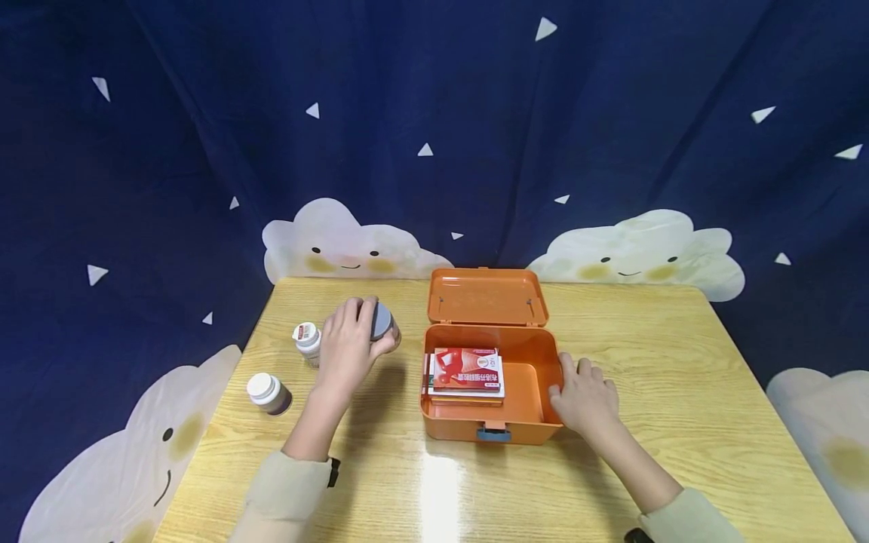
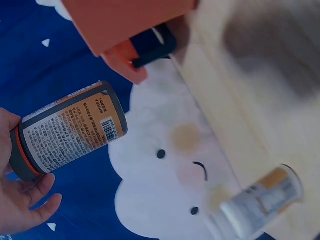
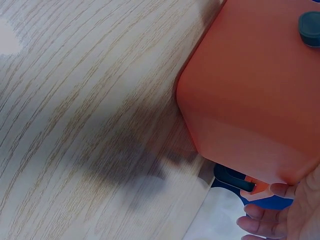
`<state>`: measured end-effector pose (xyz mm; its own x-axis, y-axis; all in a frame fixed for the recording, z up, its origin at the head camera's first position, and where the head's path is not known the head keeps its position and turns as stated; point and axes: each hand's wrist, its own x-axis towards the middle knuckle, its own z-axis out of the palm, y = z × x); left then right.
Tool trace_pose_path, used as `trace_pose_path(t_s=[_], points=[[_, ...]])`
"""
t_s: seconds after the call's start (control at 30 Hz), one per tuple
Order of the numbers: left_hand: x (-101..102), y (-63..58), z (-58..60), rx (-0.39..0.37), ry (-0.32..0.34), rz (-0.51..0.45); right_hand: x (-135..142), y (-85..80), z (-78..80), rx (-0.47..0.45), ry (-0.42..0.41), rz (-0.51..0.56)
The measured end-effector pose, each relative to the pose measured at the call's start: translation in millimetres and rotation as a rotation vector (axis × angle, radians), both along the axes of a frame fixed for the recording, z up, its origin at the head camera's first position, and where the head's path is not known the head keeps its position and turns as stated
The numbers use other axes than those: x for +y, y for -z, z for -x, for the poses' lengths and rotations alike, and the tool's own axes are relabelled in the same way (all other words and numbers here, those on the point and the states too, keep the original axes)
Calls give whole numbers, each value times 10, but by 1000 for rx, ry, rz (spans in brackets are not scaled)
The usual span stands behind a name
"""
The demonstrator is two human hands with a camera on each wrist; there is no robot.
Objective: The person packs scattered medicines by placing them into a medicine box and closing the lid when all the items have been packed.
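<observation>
My left hand (image 1: 348, 339) grips a supplement bottle (image 2: 75, 130) by its dark grey cap, raised over the table left of the box. The bottle has an orange and white label with a barcode and small print. My right hand (image 1: 589, 396) holds the right wall of an orange plastic box (image 1: 490, 431), thumb over the rim. In the right wrist view its fingers (image 3: 262, 220) lie by the box's outer side, and the thumb is hidden. Inside the box, on the left, a red and white medicine box (image 1: 466, 369) lies on other flat cartons.
Two white-capped bottles stand at the table's left, one farther back (image 1: 308, 341) and one nearer (image 1: 268, 394). The orange lid (image 1: 486, 296) is raised at the back; a blue latch (image 1: 493, 434) is on the front. A dark blue curtain (image 1: 475, 113) hangs behind the wooden table (image 1: 679, 422).
</observation>
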<state>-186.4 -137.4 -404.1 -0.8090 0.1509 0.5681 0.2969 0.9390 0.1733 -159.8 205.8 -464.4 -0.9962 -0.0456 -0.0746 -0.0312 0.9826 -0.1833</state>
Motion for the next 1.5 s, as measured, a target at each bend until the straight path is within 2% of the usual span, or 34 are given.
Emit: trace_pose_path(t_s=[0.23,0.53,0.87,1.23,1.5], points=[[230,-127,36,51,75,12,0,10,-2,10,-6,2],[569,-206,93,11,191,26,6,28,11,30,-10,-11],[949,-175,156,-67,315,73,2,31,18,28,-8,-8],[1263,-79,250,-65,402,264,1,30,13,36,-3,-2],[1481,4,344,-119,491,330,8,41,5,49,-3,-7]])
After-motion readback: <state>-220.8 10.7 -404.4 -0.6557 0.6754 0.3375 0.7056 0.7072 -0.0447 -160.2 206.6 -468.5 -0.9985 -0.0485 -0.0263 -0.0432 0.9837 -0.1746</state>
